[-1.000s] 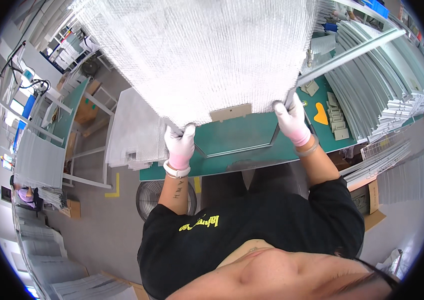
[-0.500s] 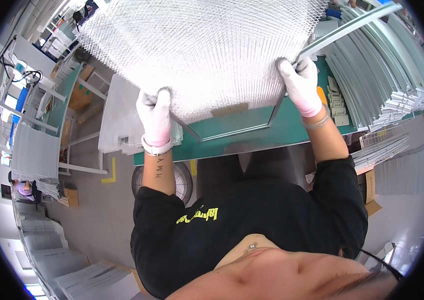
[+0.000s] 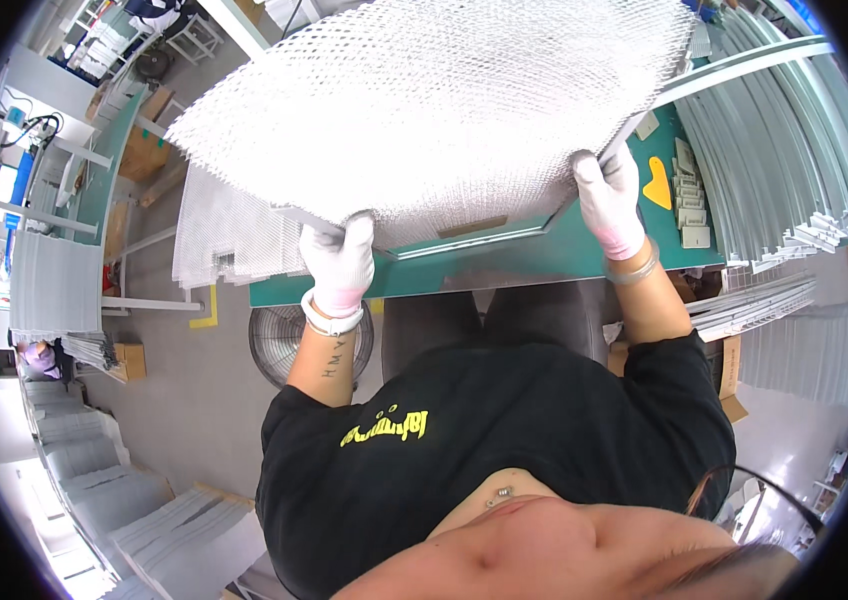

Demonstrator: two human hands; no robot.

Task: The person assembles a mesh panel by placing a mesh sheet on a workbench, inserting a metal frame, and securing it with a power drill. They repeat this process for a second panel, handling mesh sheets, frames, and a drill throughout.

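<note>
Both of my gloved hands hold up a large silvery mesh sheet [image 3: 424, 120] together with a thin grey metal frame [image 3: 474, 238]. My left hand [image 3: 341, 262] is closed at the left side, thumb on top, where a strip of the frame shows beside it. At the right side my right hand [image 3: 609, 205] grips a frame bar next to the mesh edge. The sheet bulges above the frame and hides most of it. A small brownish patch shows through the mesh near the frame's near bar. Glare washes out the middle of the sheet.
Below lies a green table [image 3: 414, 280]. More mesh sheets [image 3: 229, 230] are stacked at its left. On the right are a yellow flat tool [image 3: 657, 183], small pale plates [image 3: 691, 210] and a tall row of grey frames [image 3: 764, 150]. A fan [image 3: 311, 345] stands under the table.
My left hand has moved right and slightly nearer me, and a frame strip now shows beside it. My right hand has shifted slightly nearer me. The yellow tool is more visible.
</note>
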